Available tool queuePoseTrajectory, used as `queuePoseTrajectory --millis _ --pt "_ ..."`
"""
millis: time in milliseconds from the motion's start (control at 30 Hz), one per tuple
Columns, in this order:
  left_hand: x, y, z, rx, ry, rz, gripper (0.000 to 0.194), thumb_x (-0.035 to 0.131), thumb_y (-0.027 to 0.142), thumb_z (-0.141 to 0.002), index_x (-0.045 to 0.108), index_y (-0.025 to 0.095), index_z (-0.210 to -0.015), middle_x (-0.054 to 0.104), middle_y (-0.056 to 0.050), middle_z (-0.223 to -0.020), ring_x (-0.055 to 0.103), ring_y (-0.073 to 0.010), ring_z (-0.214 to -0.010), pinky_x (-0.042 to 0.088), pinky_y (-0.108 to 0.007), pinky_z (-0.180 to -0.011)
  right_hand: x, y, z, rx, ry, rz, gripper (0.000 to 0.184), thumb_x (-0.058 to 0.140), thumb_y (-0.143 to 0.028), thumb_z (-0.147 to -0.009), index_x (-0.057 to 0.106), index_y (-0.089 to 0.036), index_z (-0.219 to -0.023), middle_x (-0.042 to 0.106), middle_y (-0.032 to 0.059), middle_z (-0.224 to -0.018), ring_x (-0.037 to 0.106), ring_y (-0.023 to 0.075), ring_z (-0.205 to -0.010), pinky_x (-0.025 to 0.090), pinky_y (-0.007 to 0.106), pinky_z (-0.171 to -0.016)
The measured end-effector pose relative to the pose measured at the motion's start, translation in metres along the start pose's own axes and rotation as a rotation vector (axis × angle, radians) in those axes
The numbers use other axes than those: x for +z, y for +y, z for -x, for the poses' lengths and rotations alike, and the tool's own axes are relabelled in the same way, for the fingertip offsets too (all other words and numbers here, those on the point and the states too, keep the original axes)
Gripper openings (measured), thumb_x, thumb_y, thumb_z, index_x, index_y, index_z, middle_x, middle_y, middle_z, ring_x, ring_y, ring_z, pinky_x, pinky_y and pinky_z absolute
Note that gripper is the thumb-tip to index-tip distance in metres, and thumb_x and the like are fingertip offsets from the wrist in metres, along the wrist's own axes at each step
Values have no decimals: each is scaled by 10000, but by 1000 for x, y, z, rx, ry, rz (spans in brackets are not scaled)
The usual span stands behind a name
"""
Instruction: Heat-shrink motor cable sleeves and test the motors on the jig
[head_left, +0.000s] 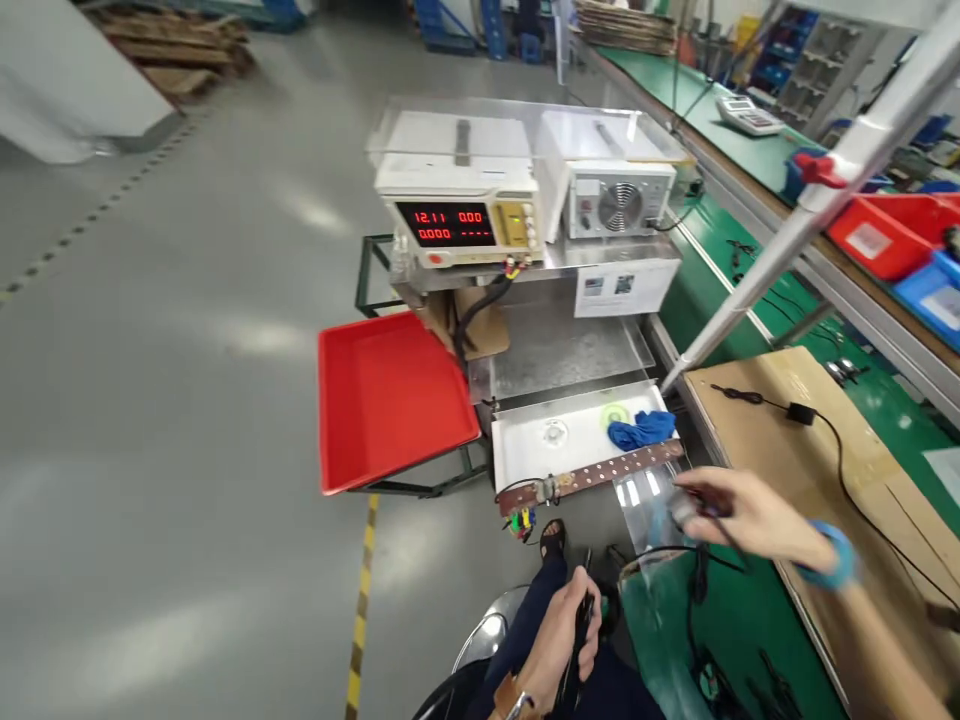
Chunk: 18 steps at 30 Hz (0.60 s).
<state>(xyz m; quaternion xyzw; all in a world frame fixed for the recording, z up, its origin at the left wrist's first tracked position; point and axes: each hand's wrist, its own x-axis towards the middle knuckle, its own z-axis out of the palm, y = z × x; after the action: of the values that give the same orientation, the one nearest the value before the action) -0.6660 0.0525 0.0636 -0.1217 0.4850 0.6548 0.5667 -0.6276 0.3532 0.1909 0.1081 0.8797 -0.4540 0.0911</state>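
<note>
My left hand (559, 630) rests low over my lap with its fingers closed round a black cable (576, 640). My right hand (739, 515), with a blue wristband (838, 557), reaches left over the green bench edge and pinches a small dark plug (686, 508) with a black lead trailing from it. Just ahead of it lie a perforated brown strip (600, 475) and a white tray (540, 455) that holds a blue cloth (641, 430).
A power supply (459, 215) showing red digits and a white fan unit (615, 195) stand on a metal stand. A red tray (386, 395) sits at the left. Cardboard (810, 440) with a black adapter cable lies on the right bench. Red and blue bins (892, 235) stand far right.
</note>
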Motion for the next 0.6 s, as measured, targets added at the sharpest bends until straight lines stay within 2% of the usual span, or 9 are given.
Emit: queuePoseTrajectory --millis 67,100,167,200,267,333,400,600 --pt "-22 -2 -8 75 94 43 621 547 802 -783 533 181 -792 490 56 -553 511 -92 -424 414 -219 -443 45 11 -91 -14 -124 5 395 786 -351 -802 654 -209 -1147 691 38 -916 658 173 -793 545 303 -730" --pt "-31 -3 -15 115 140 63 635 571 797 -771 569 169 -867 522 48 -561 573 -118 -477 442 -231 -491 71 20 -136 -11 -135 34 360 779 -315 -795 646 -182 -1101 694 29 -931 660 170 -816 537 288 -742" --pt "-50 -5 -36 159 234 93 702 602 809 -731 583 163 -1003 559 42 -553 631 -159 -535 450 -246 -524 123 39 -215 45 -68 248 291 742 -240 -813 629 -174 -1073 702 26 -991 663 158 -882 515 256 -795" --pt "-59 -6 -47 166 275 105 715 611 816 -713 576 168 -1014 569 41 -548 638 -169 -545 445 -249 -522 146 49 -247 60 -56 305 295 726 -205 -816 622 -167 -1090 700 42 -1030 661 165 -925 504 256 -826" --pt "-76 -8 -71 174 350 127 679 600 828 -704 558 185 -918 580 34 -546 636 -170 -556 432 -246 -520 186 64 -294 87 -48 398 328 685 -151 -828 606 -155 -1147 672 87 -1129 650 185 -1002 481 264 -878" --pt "-89 -10 -91 177 390 140 639 576 828 -716 513 199 -811 591 23 -562 626 -159 -564 413 -241 -522 214 76 -322 115 -74 462 359 649 -113 -832 596 -148 -1185 633 118 -1194 641 200 -1032 465 267 -898" --pt "-98 -11 -107 201 394 128 607 559 809 -742 492 206 -768 589 26 -577 596 -141 -549 405 -244 -532 234 88 -337 147 -117 528 359 624 -101 -838 597 -155 -1191 611 120 -1204 640 201 -1015 459 263 -890" --pt "-102 -12 -133 191 455 94 564 503 783 -783 454 226 -707 507 47 -559 500 -126 -504 383 -268 -537 264 114 -352 265 -211 676 353 520 -134 -909 558 -125 -1261 576 164 -1216 643 226 -975 465 296 -840"
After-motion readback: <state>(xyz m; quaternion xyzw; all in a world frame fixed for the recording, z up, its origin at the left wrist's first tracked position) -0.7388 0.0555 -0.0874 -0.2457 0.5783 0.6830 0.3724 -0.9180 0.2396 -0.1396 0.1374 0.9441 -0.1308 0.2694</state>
